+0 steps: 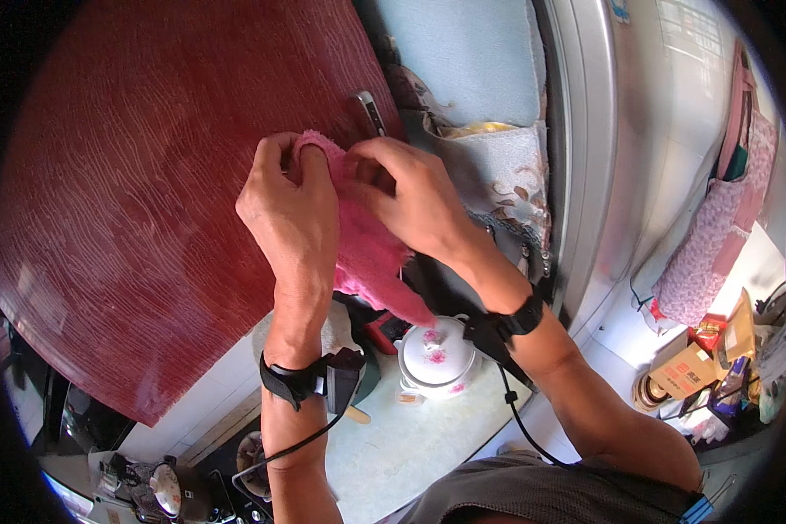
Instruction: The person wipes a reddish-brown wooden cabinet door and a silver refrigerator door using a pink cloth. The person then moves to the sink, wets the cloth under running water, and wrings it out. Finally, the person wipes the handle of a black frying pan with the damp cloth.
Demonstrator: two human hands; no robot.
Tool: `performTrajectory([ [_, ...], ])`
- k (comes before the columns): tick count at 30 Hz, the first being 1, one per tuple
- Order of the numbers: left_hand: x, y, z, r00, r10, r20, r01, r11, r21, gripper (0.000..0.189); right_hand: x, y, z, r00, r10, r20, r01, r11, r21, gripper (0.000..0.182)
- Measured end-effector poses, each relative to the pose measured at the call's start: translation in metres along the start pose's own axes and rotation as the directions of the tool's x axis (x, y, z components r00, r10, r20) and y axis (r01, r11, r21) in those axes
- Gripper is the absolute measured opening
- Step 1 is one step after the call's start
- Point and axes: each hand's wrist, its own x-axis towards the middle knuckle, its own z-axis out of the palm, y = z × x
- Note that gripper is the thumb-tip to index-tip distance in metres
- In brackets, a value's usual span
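A fuzzy pink cloth (373, 262) hangs in front of a dark red wood-grain cabinet door (157, 183). My left hand (295, 203) pinches its upper end, with the thumb pressed into the fabric. Against the cloth's right side, my right hand (409, 196) has its fingers curled around the fabric; the fingertips are partly hidden and slightly blurred. Just above the right hand sits the door's metal handle (370, 112). The lower tip of the cloth hangs over a white lidded pot with pink flowers (435, 360).
The pot stands on a pale countertop (406, 452). A pocketed fabric cover (498, 157) hangs beside a silver appliance edge (589, 131). At lower left, a dark pot (180, 491) is near the stove. An apron (707, 242) hangs at right above a cardboard box (684, 373).
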Motion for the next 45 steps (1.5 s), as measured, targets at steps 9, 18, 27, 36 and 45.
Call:
performTrajectory([
  [9, -0.002, 0.004, -0.010, 0.992, -0.042, 0.119, 0.061, 0.985, -0.160, 0.019, 0.000, 0.001, 0.004, 0.991, -0.032, 0.127, 0.040, 0.997, -0.067, 0.026],
  [18, -0.016, -0.009, -0.007, 0.807, -0.134, 0.575, 0.377, 0.866, -0.328, 0.040, 0.020, 0.010, -0.005, 0.983, 0.144, -0.116, -0.124, 0.979, 0.163, 0.011],
  [27, -0.009, 0.003, 0.005, 0.937, -0.121, 0.327, 0.210, 0.945, -0.251, 0.034, 0.031, 0.026, -0.002, 0.957, -0.004, -0.289, -0.047, 0.984, -0.172, 0.013],
  [36, 0.041, 0.005, 0.042, 0.903, 0.425, 0.061, -0.421, 0.850, 0.318, 0.021, 0.093, 0.045, -0.009, 0.955, -0.131, -0.266, 0.118, 0.991, -0.064, 0.007],
  [45, 0.029, 0.005, 0.045, 0.912, 0.368, 0.181, -0.379, 0.925, 0.027, 0.022, 0.052, 0.045, -0.020, 0.993, -0.101, -0.067, 0.084, 0.970, -0.228, 0.010],
])
